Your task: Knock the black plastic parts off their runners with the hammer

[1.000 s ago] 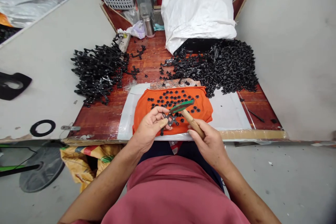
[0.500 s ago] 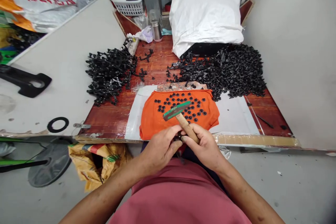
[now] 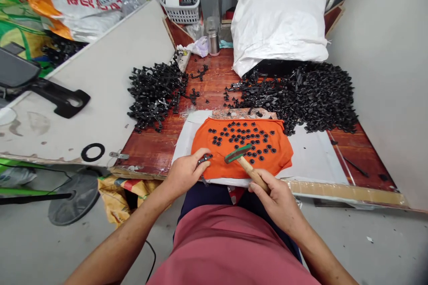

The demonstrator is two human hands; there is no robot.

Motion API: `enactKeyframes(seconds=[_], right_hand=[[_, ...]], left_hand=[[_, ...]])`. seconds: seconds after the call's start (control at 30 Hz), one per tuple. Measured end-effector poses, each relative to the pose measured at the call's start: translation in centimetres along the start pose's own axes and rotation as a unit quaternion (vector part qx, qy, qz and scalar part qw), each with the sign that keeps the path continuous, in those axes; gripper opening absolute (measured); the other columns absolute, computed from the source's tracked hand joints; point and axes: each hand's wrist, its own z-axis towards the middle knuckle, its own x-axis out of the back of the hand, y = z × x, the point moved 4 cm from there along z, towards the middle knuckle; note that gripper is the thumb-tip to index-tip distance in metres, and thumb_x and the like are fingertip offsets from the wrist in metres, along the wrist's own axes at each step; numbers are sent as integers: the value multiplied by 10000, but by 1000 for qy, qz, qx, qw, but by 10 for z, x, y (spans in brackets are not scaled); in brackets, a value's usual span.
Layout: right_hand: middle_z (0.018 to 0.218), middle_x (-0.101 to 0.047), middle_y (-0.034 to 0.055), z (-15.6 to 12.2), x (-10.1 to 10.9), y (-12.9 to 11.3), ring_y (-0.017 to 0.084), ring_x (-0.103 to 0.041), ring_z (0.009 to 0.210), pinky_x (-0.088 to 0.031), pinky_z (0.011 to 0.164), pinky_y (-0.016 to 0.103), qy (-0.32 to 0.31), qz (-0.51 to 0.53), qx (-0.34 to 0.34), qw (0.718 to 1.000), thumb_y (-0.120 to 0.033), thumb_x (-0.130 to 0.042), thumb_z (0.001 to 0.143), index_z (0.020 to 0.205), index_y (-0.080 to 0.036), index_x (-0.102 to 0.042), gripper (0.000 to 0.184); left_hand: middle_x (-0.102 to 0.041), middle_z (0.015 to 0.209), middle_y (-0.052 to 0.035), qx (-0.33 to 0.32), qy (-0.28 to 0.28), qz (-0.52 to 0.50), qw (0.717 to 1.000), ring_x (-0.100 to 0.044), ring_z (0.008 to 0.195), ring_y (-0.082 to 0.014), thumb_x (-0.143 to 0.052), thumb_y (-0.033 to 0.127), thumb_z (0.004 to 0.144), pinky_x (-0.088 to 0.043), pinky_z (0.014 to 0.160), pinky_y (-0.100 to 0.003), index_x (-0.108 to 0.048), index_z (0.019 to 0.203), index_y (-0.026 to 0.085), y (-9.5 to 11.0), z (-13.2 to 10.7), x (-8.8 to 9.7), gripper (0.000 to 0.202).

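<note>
My right hand (image 3: 277, 191) is wrapped round the wooden handle of a hammer (image 3: 245, 164), whose green head hovers over the front of an orange cloth (image 3: 216, 164). At the cloth's left front corner, my left hand (image 3: 187, 169) pinches a small black plastic part (image 3: 204, 158) between thumb and fingers. Another dark piece hangs just below those fingers, and I cannot tell whether it joins the pinched part. Many small round black studs (image 3: 245, 131) stand spread on the cloth.
Left on the red-brown table lies a heap of branching black parts (image 3: 154, 93); a larger pile of small black pieces (image 3: 321, 93) is at the right. A white sack (image 3: 277, 22) and a steel flask (image 3: 213, 42) stand behind. Slanted boards (image 3: 384, 75) flank the table.
My hands, together before, have moved apart: the left went leftward with the black part, the right shifted slightly right and down with the hammer. The whole view has also shifted.
</note>
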Motion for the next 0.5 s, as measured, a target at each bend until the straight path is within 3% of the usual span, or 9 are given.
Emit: enactKeyframes(seconds=[0.07, 0.13, 0.27, 0.33, 0.5], right_hand=[[799, -628, -41, 2, 0, -2, 143, -564, 719, -429, 681, 232, -2, -7, 4, 1000, -351, -529, 1007, 1085, -239, -651, 183], [816, -637, -36, 3, 2, -5, 144, -574, 724, -437, 682, 227, 3, -15, 13, 1000, -348, -519, 1009, 1117, -235, -654, 206], [798, -631, -38, 6, 5, -11, 140, -575, 706, -441, 660, 216, 24, -39, 27, 999, -367, -526, 1012, 1118, -226, -657, 220], [792, -626, -41, 7, 6, -12, 135, -570, 693, -437, 646, 210, 32, -51, 31, 998, -373, -535, 1011, 1122, -226, -654, 219], [788, -624, -43, 11, 6, -12, 128, -565, 679, -435, 638, 204, 41, -62, 29, 997, -372, -546, 1010, 1111, -229, -653, 205]], left_hand=[[-723, 883, -24, -5, -10, -11, 1000, -666, 790, -217, -464, 376, 985, -405, 704, -290, -605, 1276, 284, -3, 0, -4, 336], [-685, 820, -16, -16, -3, -37, 999, -642, 753, -205, -415, 367, 1002, -397, 696, -289, -622, 1147, 258, -7, 3, -2, 275], [-557, 685, 25, -16, 84, -122, 989, -524, 629, -152, -420, 399, 999, -362, 632, -261, -546, 869, 227, -17, 21, 19, 250], [-535, 662, 37, 4, 99, -210, 973, -484, 589, -132, -476, 458, 974, -335, 579, -237, -540, 870, 222, -23, 39, 27, 265], [-511, 628, 52, 50, 29, -430, 901, -345, 483, -84, -645, 502, 831, -211, 464, -205, -565, 863, 196, -24, 83, 24, 318]])
